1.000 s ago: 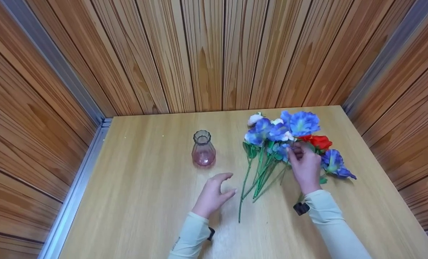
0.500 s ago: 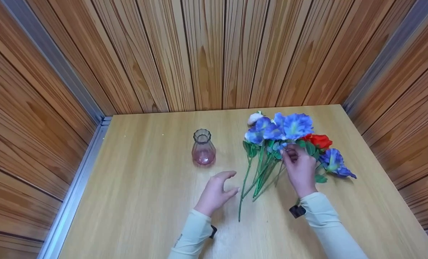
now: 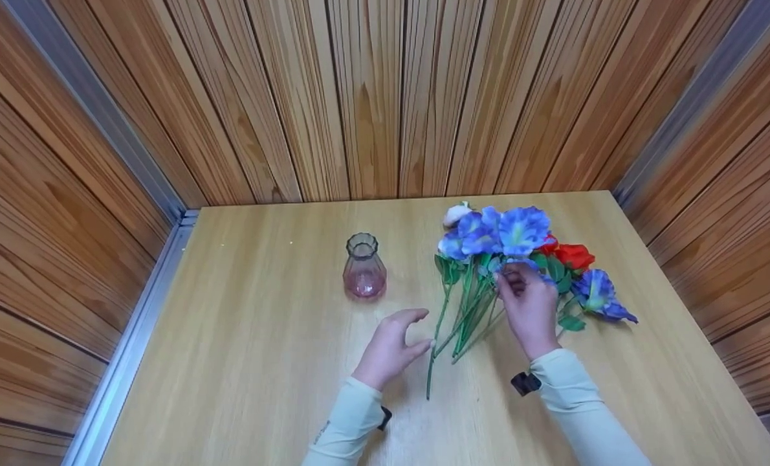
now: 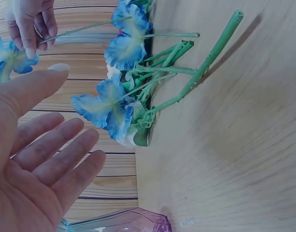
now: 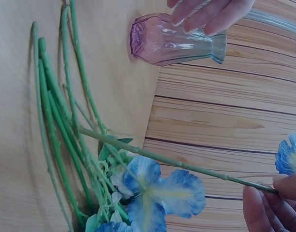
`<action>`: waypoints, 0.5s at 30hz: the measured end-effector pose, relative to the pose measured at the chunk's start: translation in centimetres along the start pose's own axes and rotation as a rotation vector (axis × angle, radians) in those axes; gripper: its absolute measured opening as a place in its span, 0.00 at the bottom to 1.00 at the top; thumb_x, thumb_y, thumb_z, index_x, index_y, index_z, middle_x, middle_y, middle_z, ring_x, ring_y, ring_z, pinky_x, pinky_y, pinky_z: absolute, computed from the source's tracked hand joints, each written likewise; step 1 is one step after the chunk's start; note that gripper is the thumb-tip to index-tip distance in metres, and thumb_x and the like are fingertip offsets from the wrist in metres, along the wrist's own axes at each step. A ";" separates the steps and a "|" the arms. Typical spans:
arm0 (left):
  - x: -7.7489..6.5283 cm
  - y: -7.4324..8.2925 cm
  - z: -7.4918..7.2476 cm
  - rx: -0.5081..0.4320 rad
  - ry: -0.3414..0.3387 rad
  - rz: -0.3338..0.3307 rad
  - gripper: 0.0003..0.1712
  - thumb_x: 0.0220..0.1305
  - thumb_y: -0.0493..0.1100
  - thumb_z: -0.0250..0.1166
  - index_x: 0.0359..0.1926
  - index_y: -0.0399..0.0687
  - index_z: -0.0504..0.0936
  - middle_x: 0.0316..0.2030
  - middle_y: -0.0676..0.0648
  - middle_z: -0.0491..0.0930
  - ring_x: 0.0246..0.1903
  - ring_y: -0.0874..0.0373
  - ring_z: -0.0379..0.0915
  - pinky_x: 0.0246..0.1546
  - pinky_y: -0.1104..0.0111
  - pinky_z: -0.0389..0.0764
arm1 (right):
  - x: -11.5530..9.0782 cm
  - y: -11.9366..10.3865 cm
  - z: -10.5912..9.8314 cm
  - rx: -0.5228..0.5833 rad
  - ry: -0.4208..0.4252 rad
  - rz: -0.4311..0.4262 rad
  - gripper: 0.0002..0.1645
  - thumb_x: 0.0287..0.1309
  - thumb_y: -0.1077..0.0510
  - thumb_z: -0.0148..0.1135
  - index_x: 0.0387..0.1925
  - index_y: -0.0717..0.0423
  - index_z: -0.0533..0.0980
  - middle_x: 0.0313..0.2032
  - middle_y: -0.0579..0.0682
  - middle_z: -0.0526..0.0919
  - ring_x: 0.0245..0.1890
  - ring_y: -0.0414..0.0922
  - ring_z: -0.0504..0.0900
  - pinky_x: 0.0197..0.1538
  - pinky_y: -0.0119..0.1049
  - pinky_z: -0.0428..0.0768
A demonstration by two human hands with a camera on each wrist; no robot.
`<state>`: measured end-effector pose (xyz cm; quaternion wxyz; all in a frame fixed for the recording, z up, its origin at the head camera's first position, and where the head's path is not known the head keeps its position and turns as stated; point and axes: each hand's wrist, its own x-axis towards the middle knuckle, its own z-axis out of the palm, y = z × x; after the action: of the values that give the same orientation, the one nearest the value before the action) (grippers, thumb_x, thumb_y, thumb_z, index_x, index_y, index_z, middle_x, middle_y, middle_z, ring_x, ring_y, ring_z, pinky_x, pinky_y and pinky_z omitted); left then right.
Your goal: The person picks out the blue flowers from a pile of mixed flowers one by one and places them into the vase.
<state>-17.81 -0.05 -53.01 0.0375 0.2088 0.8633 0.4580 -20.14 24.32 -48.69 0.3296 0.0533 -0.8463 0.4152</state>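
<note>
My right hand (image 3: 530, 310) pinches the green stem (image 5: 210, 173) of a blue artificial flower (image 3: 524, 230) between thumb and fingers, just below its bloom. That stem slants over the other flowers, and its bloom sits at the edge of the right wrist view. Beneath lies a bunch of blue flowers (image 5: 148, 193), with several green stems (image 3: 469, 323) pointing toward me. To the left of the stems, my left hand (image 3: 391, 349) is held with thumb and fingers apart and nothing between them. A clear glass vase (image 3: 364, 272), pink at its base, stands upright beyond the left hand.
Red flowers (image 3: 574, 256) and another blue flower (image 3: 598, 294) lie right of the right hand. A pale bud (image 3: 456, 213) shows at the back of the bunch. Wood-panelled walls (image 3: 378, 97) rise behind and beside the table (image 3: 249, 362).
My right hand has moved left and slightly toward me, carrying the pinched blue flower, whose bloom has shifted left and uncovered more red petals. The left hand has drifted slightly right. The vase stays put.
</note>
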 end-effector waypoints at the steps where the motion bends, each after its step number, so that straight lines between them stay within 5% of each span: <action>1: 0.0 0.0 0.0 -0.001 0.003 0.004 0.28 0.58 0.42 0.70 0.60 0.46 0.75 0.56 0.50 0.76 0.55 0.57 0.72 0.57 0.63 0.72 | 0.0 -0.1 0.2 0.013 -0.004 0.003 0.06 0.53 0.68 0.68 0.34 0.64 0.80 0.26 0.51 0.84 0.22 0.45 0.82 0.28 0.19 0.76; 15: 0.0 0.3 0.0 -0.023 0.013 0.033 0.27 0.58 0.40 0.70 0.59 0.44 0.76 0.55 0.50 0.77 0.54 0.57 0.72 0.56 0.64 0.73 | -0.7 -1.7 1.1 0.037 -0.033 -0.014 0.05 0.54 0.66 0.68 0.34 0.62 0.80 0.26 0.49 0.83 0.24 0.42 0.81 0.29 0.18 0.75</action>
<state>-17.74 0.12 -52.78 0.0270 0.2194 0.8546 0.4699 -19.55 22.33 -48.46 0.3173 0.0720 -0.8434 0.4276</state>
